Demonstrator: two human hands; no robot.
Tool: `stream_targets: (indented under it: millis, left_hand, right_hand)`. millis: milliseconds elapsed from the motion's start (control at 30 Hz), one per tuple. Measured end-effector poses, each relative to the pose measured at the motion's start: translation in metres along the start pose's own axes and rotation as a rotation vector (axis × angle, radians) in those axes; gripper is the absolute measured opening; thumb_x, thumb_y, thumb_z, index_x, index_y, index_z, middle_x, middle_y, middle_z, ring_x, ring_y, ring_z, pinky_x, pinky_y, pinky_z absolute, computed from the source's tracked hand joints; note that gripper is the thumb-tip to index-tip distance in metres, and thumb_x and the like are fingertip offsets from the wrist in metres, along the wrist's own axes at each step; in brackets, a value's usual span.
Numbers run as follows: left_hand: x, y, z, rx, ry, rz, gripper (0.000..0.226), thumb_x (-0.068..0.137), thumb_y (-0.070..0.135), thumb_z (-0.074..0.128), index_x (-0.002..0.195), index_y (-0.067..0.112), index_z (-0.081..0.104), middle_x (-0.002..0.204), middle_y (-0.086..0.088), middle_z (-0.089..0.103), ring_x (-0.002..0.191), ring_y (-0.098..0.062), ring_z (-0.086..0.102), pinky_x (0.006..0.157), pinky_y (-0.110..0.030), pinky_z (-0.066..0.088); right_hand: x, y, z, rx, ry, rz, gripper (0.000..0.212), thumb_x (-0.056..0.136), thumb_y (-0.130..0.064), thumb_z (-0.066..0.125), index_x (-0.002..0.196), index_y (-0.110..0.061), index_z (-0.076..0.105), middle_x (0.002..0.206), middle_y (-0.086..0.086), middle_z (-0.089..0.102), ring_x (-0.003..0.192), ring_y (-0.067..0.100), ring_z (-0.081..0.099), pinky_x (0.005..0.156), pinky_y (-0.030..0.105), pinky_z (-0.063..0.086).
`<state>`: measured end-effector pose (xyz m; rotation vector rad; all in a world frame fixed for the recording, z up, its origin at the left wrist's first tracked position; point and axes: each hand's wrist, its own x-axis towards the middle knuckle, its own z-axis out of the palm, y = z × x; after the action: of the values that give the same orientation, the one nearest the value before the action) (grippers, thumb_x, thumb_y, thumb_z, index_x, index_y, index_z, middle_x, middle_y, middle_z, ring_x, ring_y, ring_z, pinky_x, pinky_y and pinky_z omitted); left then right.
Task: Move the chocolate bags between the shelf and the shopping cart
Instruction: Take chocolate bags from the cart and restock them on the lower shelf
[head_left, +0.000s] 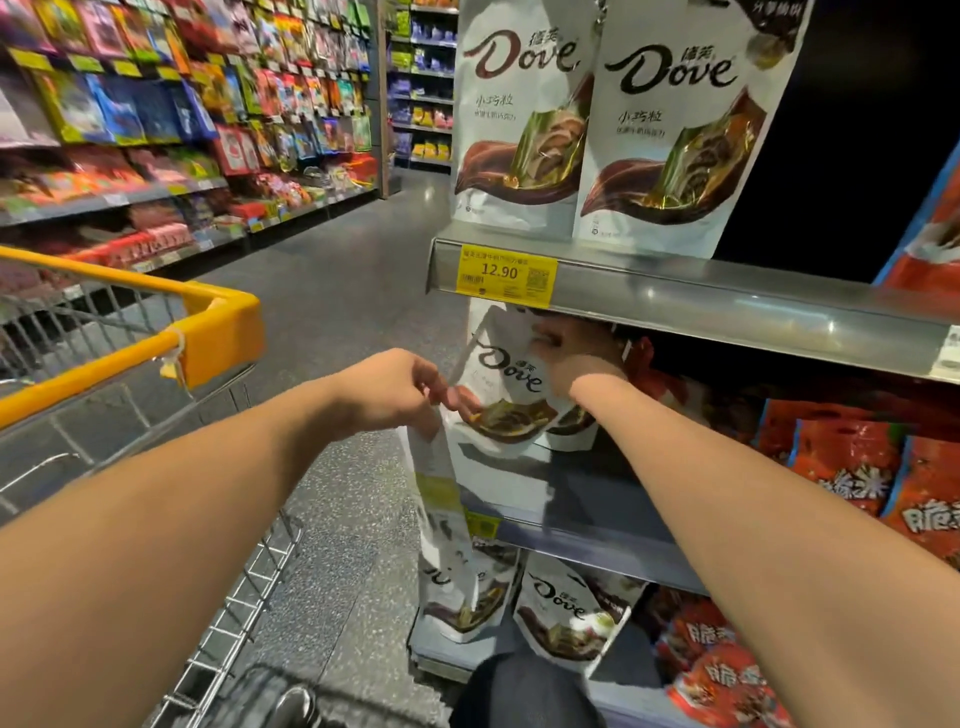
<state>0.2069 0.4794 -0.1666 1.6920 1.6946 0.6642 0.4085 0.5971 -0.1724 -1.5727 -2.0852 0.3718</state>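
Observation:
A white Dove chocolate bag (506, 387) stands on the middle shelf (587, 514), under the upper shelf edge (675, 296). My right hand (576, 358) grips its top right part. My left hand (395, 389) pinches the top of a second white bag (436, 478) that hangs down in front of the shelf's left end. Two more Dove bags (665, 119) stand on the upper shelf and two (566, 608) on the bottom one. The yellow-rimmed wire shopping cart (218, 322) is at my left.
Red snack bags (852, 467) fill the shelves to the right of the Dove bags. A yellow price tag (506, 273) reads 12.90. Across the grey aisle floor (332, 260) stands a long candy shelf (156, 130). My dark trouser knee (524, 691) is below.

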Motion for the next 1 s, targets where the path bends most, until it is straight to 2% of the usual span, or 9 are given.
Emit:
stream_targets:
  millis: [100,167,233,333,467,567,767,900,1000]
  left_hand:
    - [0.008,-0.002,0.004,0.05,0.038,-0.007,0.028,0.067,-0.006,0.076,0.083,0.017,0.077,0.072,0.006,0.067,0.068,-0.01,0.058,0.065,-0.023,0.048]
    - [0.011,-0.003,0.006,0.081,0.051,0.002,0.024,0.069,-0.003,0.078,0.08,0.018,0.076,0.064,0.012,0.066,0.063,-0.004,0.059,0.061,-0.02,0.048]
    - [0.014,-0.007,0.006,0.144,0.061,0.021,0.021,0.07,0.004,0.08,0.077,0.022,0.076,0.07,0.006,0.069,0.068,-0.01,0.061,0.067,-0.027,0.051]
    - [0.019,-0.011,0.003,0.213,0.082,0.043,0.017,0.072,0.01,0.08,0.075,0.026,0.075,0.077,0.004,0.07,0.072,-0.012,0.063,0.069,-0.028,0.051]
    - [0.025,-0.016,-0.001,0.26,0.109,0.062,0.013,0.073,0.013,0.081,0.078,0.023,0.076,0.078,0.011,0.064,0.071,-0.004,0.06,0.063,-0.021,0.046]
    - [0.03,-0.016,-0.002,0.296,0.125,0.068,0.012,0.073,0.014,0.081,0.08,0.023,0.077,0.08,0.011,0.062,0.075,-0.008,0.061,0.068,-0.024,0.048]
    - [0.033,-0.015,-0.005,0.33,0.109,0.076,0.024,0.077,0.014,0.077,0.071,0.034,0.066,0.078,0.015,0.067,0.079,-0.008,0.064,0.068,-0.021,0.046]
    - [0.031,-0.016,-0.003,0.412,0.134,0.11,0.017,0.083,0.018,0.07,0.079,0.033,0.064,0.081,0.013,0.064,0.078,-0.01,0.061,0.063,-0.022,0.044]
    - [0.03,-0.018,-0.001,0.387,0.153,0.11,0.013,0.087,0.019,0.067,0.084,0.03,0.06,0.077,0.016,0.061,0.071,-0.009,0.057,0.055,-0.022,0.041]
  right_hand:
    - [0.009,-0.002,0.012,-0.044,-0.005,-0.033,0.028,0.097,-0.025,0.051,0.119,-0.027,0.067,0.131,0.008,0.06,0.117,0.031,0.056,0.094,0.032,0.044]
    - [0.015,-0.004,0.018,-0.075,0.008,-0.054,0.025,0.097,-0.025,0.049,0.114,-0.027,0.068,0.126,0.01,0.063,0.112,0.032,0.058,0.089,0.032,0.044]
    - [0.023,-0.004,0.024,-0.087,0.016,-0.059,0.024,0.097,-0.026,0.047,0.109,-0.027,0.068,0.123,0.011,0.064,0.109,0.032,0.058,0.085,0.032,0.043]
    - [0.032,-0.007,0.032,-0.077,-0.013,-0.047,0.025,0.097,-0.029,0.047,0.11,-0.025,0.068,0.124,0.01,0.063,0.112,0.032,0.058,0.089,0.033,0.042]
    - [0.046,-0.007,0.044,-0.054,-0.017,-0.034,0.031,0.09,-0.037,0.041,0.104,-0.024,0.066,0.12,0.01,0.064,0.112,0.033,0.058,0.094,0.039,0.045]
    - [0.049,-0.01,0.046,-0.023,-0.019,-0.02,0.037,0.089,-0.041,0.038,0.11,-0.025,0.064,0.12,0.008,0.064,0.112,0.032,0.059,0.095,0.04,0.047]
    - [0.051,-0.015,0.048,-0.041,-0.067,-0.065,0.021,0.101,-0.022,0.042,0.11,-0.021,0.061,0.123,0.005,0.062,0.114,0.03,0.057,0.087,0.03,0.039]
    - [0.048,-0.012,0.044,-0.119,-0.13,-0.076,0.033,0.102,-0.01,0.041,0.133,-0.014,0.053,0.142,0.007,0.052,0.129,0.028,0.048,0.099,0.028,0.035]
    - [0.048,-0.007,0.047,-0.168,-0.08,-0.062,0.04,0.099,-0.019,0.044,0.139,-0.024,0.047,0.147,0.01,0.045,0.131,0.034,0.045,0.108,0.041,0.038]
